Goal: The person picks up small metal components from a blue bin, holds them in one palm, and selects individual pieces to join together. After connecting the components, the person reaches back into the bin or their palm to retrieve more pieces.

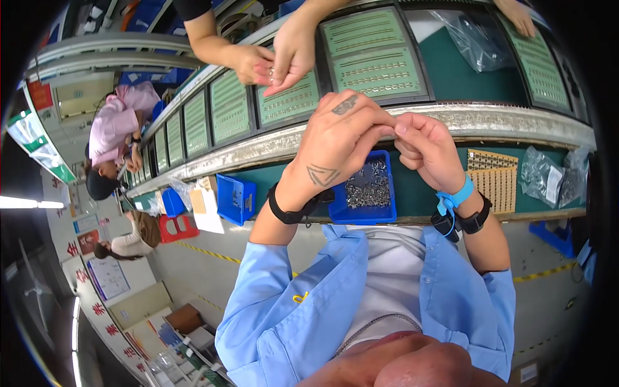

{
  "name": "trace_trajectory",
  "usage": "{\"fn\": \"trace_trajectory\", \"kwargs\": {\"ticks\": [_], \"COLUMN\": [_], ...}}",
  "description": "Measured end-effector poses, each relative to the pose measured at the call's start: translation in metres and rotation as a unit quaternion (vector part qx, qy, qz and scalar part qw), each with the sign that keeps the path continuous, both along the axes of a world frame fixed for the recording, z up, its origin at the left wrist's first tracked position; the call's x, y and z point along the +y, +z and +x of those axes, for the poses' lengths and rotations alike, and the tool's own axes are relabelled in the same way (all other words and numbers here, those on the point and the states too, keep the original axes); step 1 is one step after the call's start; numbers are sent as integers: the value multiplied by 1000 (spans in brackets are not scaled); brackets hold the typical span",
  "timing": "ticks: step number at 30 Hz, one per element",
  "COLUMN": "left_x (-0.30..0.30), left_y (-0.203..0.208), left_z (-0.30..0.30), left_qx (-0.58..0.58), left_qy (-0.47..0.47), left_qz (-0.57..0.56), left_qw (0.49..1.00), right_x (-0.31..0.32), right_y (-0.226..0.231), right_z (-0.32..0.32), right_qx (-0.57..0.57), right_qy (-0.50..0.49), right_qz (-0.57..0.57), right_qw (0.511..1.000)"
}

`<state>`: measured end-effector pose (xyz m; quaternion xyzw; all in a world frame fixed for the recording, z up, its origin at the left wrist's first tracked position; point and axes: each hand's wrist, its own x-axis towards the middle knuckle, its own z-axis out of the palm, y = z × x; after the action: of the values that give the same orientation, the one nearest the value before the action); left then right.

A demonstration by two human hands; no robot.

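My left hand [342,138] and my right hand [427,145] meet fingertip to fingertip above the near edge of the line. Both are closed in a pinch, and whatever lies between the fingers is too small or hidden to make out. Just below them stands a blue bin [333,208] holding many small metal parts [369,195]. Right of the bin, beyond my right wrist, lies a tan sheet [493,182] with rows of small pieces. Green boards with rows of metal parts sit in dark frames beyond my hands, the nearest board [375,72] among them.
Across the line, a co-worker's hands [284,58] hover over another board; another hand [516,16] rests at the far right. A metal rail [503,122] runs between. Clear bags [541,177] lie right, another blue bin [236,198] left. People work farther left.
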<state>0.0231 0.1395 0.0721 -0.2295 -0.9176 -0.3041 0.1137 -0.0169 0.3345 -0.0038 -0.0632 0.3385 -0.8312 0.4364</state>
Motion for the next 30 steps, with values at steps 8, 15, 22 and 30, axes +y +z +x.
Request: {"fn": "trace_trajectory", "kwargs": {"ticks": [8,15,22,30], "left_x": [15,4,5,2], "left_y": [3,-3,-48,-59], "left_z": [-13,-62,-120,-128], "left_qx": [61,40,40,-24], "left_qy": [2,24,88,104], "left_qz": [-71,-35,-80,-85], "left_qw": [996,998,992,991], "right_x": [-2,-1,-1,-2], "right_y": [-5,0,-2,0], "right_z": [2,1,0,1], "right_qx": [-3,2,23,19], "right_qy": [-96,-136,-137,-139], "right_qz": [3,23,25,34], "right_qw": [995,990,990,990]}}
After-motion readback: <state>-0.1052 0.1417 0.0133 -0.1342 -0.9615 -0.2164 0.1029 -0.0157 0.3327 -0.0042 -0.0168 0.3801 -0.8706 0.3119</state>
